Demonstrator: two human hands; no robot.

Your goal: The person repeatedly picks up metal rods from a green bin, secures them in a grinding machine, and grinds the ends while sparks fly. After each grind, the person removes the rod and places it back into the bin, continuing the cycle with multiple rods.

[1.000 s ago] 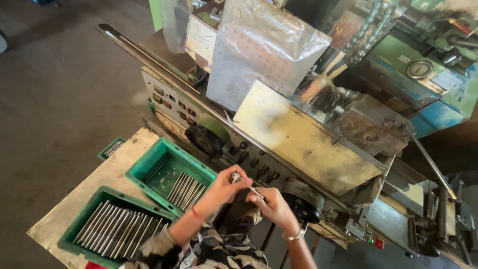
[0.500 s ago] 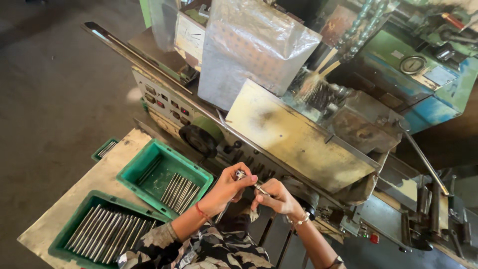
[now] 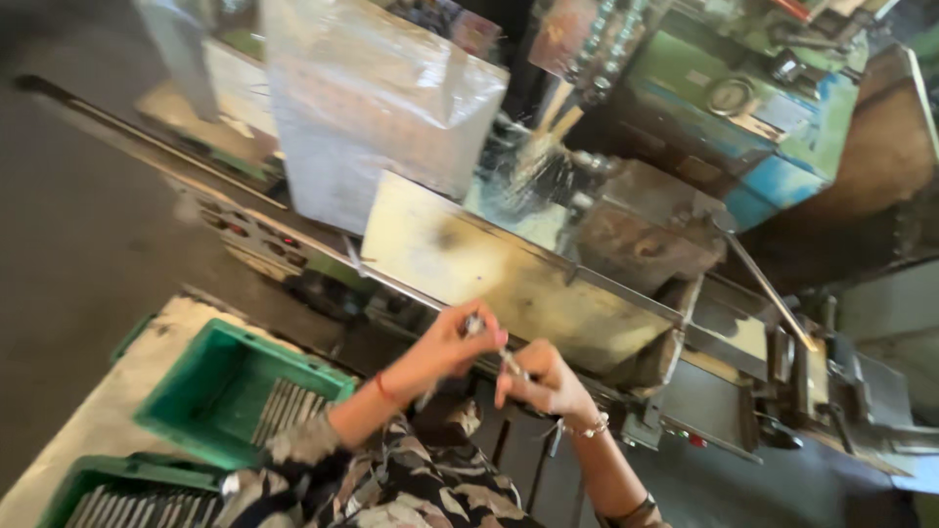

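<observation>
My left hand and right hand still pinched the thin metal rod between them; they had drifted farther from the green crate toward the machine.

- My left hand and right hand pinch a thin metal rod between them, fingers closed on it.
- At eight o'clock, a green crate holds more rods.
- At twelve o'clock stands the machine, partly blurred.
</observation>
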